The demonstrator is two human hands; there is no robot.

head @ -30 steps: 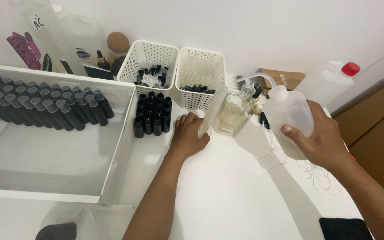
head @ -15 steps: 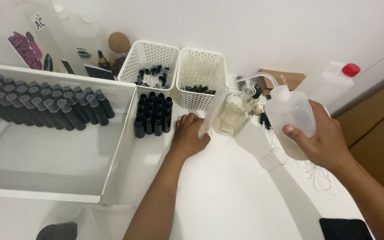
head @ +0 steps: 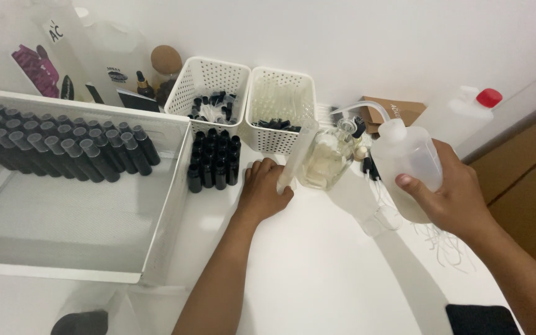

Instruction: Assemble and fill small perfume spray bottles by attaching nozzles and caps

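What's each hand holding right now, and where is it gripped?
The left hand grips a clear tube near its bottom end. The right hand wraps the body of a translucent squeeze bottle.

Head-worn view, steeply down, close over white tabletop

Two bare forearms are seen, ending in the left hand and the right hand — no sleeves, gloves, rings or watch are worn.
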